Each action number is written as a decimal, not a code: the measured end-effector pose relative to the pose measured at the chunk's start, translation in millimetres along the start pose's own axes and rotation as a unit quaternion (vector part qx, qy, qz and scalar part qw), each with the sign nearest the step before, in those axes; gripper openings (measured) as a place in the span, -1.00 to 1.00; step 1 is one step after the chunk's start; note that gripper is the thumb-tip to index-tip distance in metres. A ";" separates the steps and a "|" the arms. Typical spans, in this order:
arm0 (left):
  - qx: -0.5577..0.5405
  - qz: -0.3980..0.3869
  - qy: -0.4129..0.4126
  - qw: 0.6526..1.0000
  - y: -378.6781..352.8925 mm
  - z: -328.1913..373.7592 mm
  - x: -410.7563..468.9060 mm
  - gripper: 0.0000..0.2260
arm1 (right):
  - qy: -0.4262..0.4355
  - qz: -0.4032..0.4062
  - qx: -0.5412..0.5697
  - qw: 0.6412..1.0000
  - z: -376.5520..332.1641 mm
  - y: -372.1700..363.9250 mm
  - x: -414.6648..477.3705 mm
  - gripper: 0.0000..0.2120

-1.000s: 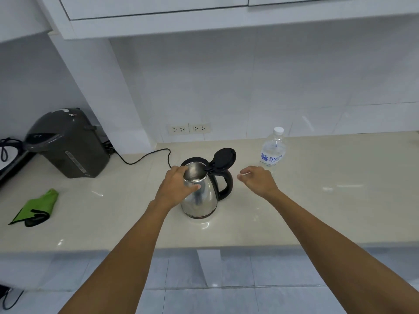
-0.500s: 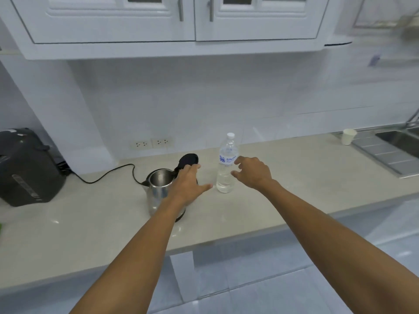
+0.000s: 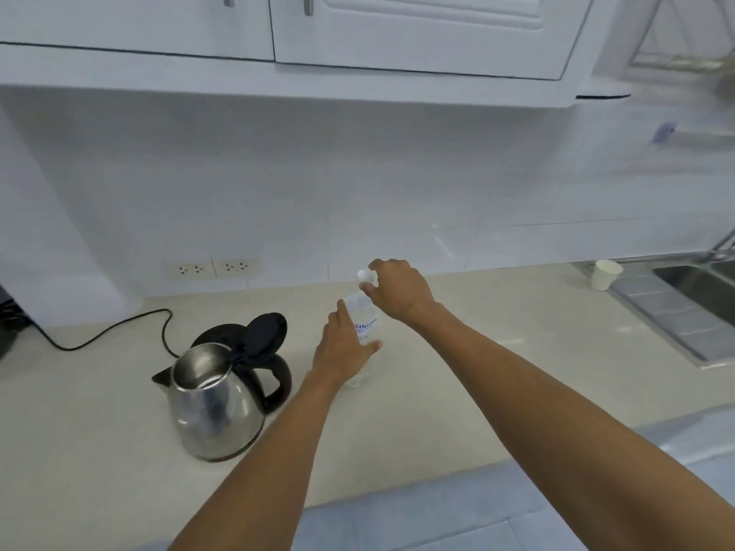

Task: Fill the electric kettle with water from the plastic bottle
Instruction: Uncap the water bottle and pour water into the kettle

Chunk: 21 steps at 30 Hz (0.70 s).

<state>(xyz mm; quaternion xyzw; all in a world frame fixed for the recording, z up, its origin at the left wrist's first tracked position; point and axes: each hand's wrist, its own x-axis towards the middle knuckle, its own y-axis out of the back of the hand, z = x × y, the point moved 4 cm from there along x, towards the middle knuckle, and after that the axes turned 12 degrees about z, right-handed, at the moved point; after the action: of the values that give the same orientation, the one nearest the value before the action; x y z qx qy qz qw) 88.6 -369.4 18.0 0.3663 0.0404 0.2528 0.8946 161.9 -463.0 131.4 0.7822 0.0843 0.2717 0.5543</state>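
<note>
A steel electric kettle (image 3: pixel 214 403) with a black handle stands on the beige counter (image 3: pixel 497 312), its black lid (image 3: pixel 264 334) flipped up and its mouth uncovered. To its right a clear plastic bottle (image 3: pixel 365 322) with a blue label stands upright. My left hand (image 3: pixel 342 349) wraps around the bottle's body, thumb on the near side. My right hand (image 3: pixel 399 290) sits at the top, fingertips pinched around the white cap (image 3: pixel 364 275). The lower part of the bottle is hidden behind my left hand.
A black cord (image 3: pixel 111 332) runs from behind the kettle to the left. Two wall sockets (image 3: pixel 212 268) sit above the counter. A white paper cup (image 3: pixel 604 274) stands by the steel sink (image 3: pixel 700 280) at far right. The counter's front edge runs below my forearms.
My left hand has left the kettle and closed around the bottle. My right hand has risen from beside the bottle to its cap. The view has swung right, away from the black appliance.
</note>
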 end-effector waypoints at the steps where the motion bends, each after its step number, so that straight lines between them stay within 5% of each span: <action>1: -0.016 0.014 0.013 1.000 -10.6 -0.2 4.7 -0.01 | 0.006 -0.005 -0.002 1.000 1.5 -7.2 9.2 -0.60; 10: -0.152 0.136 0.072 0.976 -43.4 -16.8 43.3 -0.05 | 0.035 0.001 -0.023 0.999 3.1 -23.4 41.3 -0.60; 21: -0.208 0.038 0.014 0.977 -22.1 -2.5 18.8 -0.21 | 0.119 -0.040 -0.018 0.992 12.1 26.9 6.5 -0.66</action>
<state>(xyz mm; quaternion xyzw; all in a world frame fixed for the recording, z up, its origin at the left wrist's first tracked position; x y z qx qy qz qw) 113.6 -372.1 3.3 0.1702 -0.0140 0.2942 0.9404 169.1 -480.1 155.2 0.7303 0.1761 0.3416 0.5648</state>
